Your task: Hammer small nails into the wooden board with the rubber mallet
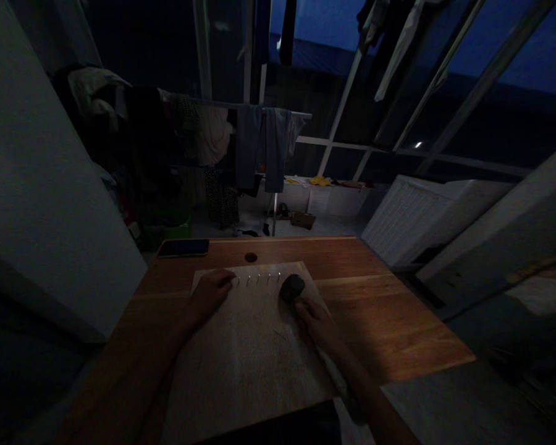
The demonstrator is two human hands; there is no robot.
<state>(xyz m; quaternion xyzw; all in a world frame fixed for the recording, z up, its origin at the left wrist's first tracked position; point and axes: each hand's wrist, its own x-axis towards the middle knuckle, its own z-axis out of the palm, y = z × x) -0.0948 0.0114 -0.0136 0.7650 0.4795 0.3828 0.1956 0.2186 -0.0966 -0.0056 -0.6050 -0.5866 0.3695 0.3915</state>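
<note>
A pale wooden board [250, 346] lies flat on the table, with several thin shiny nails [258, 279] standing upright in a row near its far edge. At the left end of that row, my left hand [210, 290] rests on the board, its thumb and fingers pinched together beside the leftmost visible nail. Too little light falls there to make out what is between the fingertips. My right hand [319, 324] is closed around the handle of a mallet with a dark, rounded head [292, 287], near the right end of the row. One loose nail [280, 335] lies on the board.
A phone [184, 248] lies at the far left corner of the wooden table [398, 327], near a round hole [251, 257]. Beyond the table hang clothes [254, 145] on a rack. A white ridged appliance or cabinet [408, 216] stands to the right. The room is dim.
</note>
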